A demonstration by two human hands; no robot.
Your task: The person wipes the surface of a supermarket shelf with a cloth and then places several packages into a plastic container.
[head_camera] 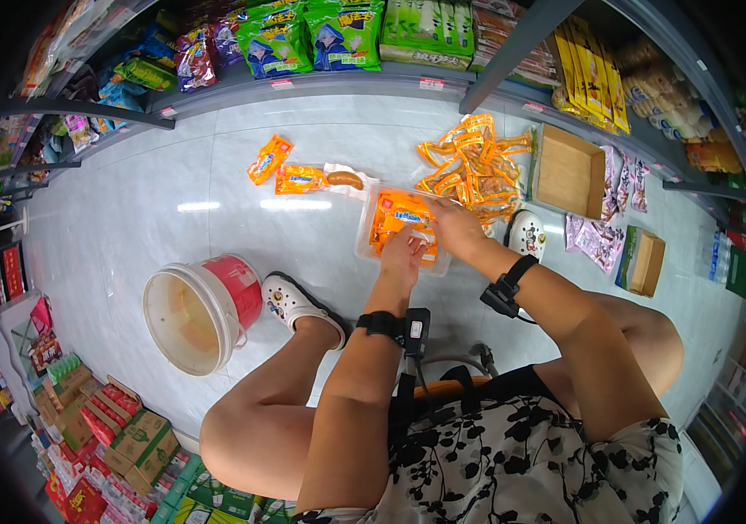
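Observation:
A see-through plastic tub [364, 245] stands on the floor between my feet, with orange snack packets [399, 208] lying inside. My left hand [404, 252] reaches in over the tub's near side, its bent fingertips at the packets. My right hand [457, 226] comes from the right, fingers over the packets' upper right part. What lies under the fingers of both hands is hidden. Left of the tub, a brown sausage-shaped snack [345, 179] rests on a white wrapper. Beside it are an orange packet [299, 179] and another orange packet [270, 160].
Beyond my right hand lies a pile of orange-edged snack packs [478, 164]. Right of it are an open cardboard box [569, 171], pink packets [594, 241] and a smaller box [645, 265]. A white-and-red bucket [237, 288] is by my left shoe [291, 298]. Stocked shelves [347, 82] line the back.

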